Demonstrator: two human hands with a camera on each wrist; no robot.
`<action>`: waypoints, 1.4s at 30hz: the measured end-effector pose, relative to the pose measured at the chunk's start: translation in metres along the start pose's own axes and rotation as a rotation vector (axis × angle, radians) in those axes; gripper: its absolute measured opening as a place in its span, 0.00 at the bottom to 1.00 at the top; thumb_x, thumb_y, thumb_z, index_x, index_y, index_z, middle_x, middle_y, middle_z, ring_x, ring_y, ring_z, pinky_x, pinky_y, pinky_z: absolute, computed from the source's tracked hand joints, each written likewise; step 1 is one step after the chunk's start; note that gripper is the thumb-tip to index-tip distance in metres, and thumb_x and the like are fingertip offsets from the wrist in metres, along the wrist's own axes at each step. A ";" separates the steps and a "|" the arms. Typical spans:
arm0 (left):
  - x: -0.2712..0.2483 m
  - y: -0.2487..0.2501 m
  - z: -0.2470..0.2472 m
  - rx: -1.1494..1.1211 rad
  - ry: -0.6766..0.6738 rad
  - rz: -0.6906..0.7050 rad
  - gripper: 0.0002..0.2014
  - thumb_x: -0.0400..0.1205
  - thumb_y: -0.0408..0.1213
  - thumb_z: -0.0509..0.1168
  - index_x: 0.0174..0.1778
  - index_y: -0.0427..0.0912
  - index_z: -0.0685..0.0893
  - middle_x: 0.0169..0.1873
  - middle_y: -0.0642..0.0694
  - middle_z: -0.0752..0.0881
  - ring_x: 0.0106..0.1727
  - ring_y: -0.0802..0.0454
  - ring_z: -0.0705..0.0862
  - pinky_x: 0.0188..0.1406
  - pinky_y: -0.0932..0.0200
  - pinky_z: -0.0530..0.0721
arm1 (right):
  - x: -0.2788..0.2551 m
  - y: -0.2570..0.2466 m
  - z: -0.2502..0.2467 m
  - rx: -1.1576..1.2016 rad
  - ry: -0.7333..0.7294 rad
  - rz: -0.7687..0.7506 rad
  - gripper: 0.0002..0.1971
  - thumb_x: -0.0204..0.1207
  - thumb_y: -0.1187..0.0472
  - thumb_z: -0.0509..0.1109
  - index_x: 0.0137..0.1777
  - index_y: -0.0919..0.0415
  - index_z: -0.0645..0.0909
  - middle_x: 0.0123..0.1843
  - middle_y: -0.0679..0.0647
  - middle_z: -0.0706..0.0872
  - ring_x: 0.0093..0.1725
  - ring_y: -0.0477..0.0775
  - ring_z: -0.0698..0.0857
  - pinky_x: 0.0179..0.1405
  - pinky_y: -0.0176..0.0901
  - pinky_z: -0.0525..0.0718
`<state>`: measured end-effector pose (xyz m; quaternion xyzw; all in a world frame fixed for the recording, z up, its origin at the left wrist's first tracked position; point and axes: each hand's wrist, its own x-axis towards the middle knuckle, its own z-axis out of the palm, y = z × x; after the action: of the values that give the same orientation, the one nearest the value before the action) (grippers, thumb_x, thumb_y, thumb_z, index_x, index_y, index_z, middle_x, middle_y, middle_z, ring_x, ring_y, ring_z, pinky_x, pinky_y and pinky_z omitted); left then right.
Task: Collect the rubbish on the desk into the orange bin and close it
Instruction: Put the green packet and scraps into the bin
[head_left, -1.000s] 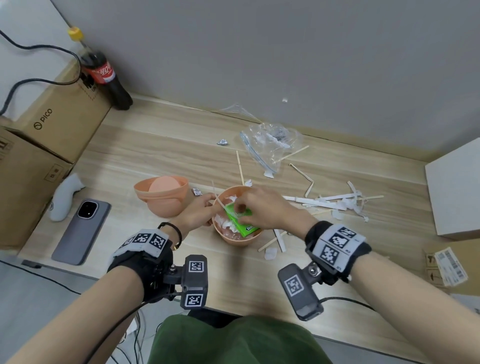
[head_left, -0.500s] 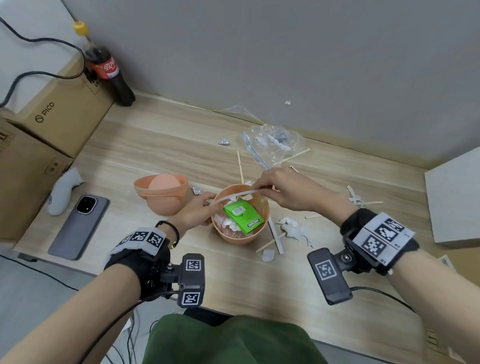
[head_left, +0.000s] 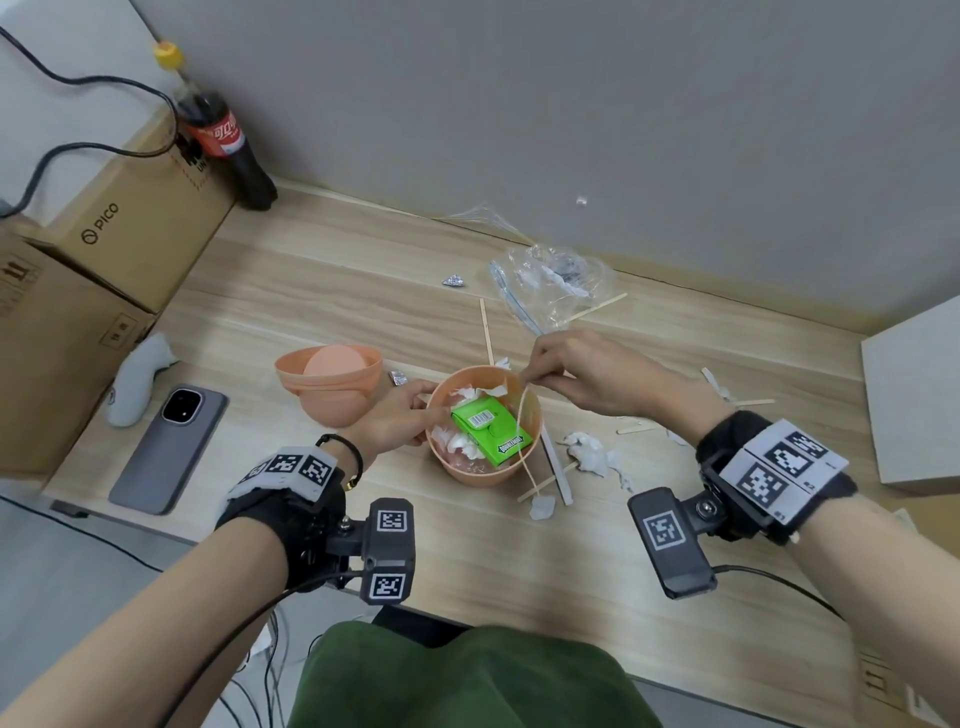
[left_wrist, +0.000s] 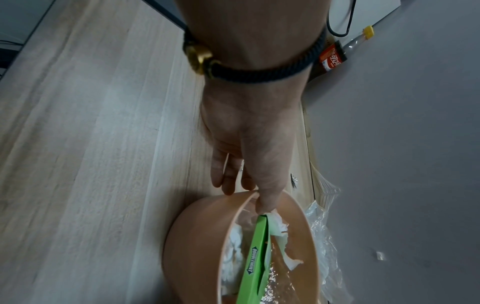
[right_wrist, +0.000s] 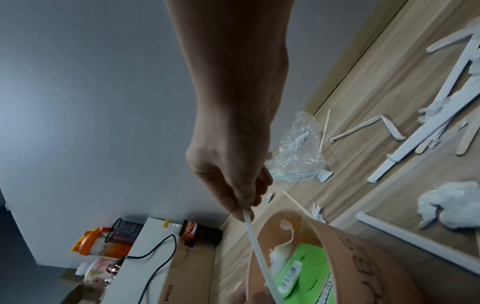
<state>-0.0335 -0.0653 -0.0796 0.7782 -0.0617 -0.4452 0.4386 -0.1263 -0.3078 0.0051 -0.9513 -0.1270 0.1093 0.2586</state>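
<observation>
Desk (head_left: 363, 291): wrist view shows bin (right_wrist: 363, 257) lettering.

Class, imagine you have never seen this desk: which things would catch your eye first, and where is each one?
First, the round orange plastic bin at the middle of the wooden desk, with a bright green cardboard gum box lying among white tissue inside. The left hand grips its rim, while the right hand pinches a thin white paper strip over it. Paper scraps and wooden sticks litter the desk to the right.
</observation>
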 end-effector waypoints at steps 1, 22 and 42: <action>0.000 0.000 0.001 -0.001 0.000 0.000 0.17 0.79 0.37 0.70 0.65 0.45 0.80 0.45 0.41 0.85 0.45 0.46 0.83 0.46 0.54 0.82 | 0.002 -0.002 0.000 0.021 0.038 -0.006 0.11 0.80 0.62 0.66 0.56 0.52 0.88 0.46 0.48 0.85 0.45 0.47 0.81 0.47 0.43 0.79; -0.001 -0.002 0.002 0.008 0.019 0.024 0.18 0.83 0.45 0.66 0.68 0.44 0.79 0.52 0.36 0.88 0.47 0.48 0.84 0.49 0.51 0.83 | 0.036 -0.022 0.041 0.343 -0.109 0.101 0.07 0.74 0.64 0.72 0.46 0.54 0.90 0.45 0.45 0.92 0.43 0.37 0.85 0.48 0.27 0.77; -0.005 0.004 0.003 0.010 -0.006 0.008 0.17 0.83 0.44 0.67 0.67 0.44 0.80 0.47 0.41 0.86 0.44 0.50 0.82 0.38 0.63 0.80 | -0.035 0.066 0.063 0.281 0.257 0.620 0.08 0.77 0.61 0.67 0.53 0.53 0.83 0.49 0.50 0.84 0.45 0.52 0.82 0.52 0.49 0.82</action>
<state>-0.0374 -0.0670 -0.0738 0.7788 -0.0683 -0.4456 0.4363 -0.1647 -0.3446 -0.0771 -0.9058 0.2174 0.0786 0.3552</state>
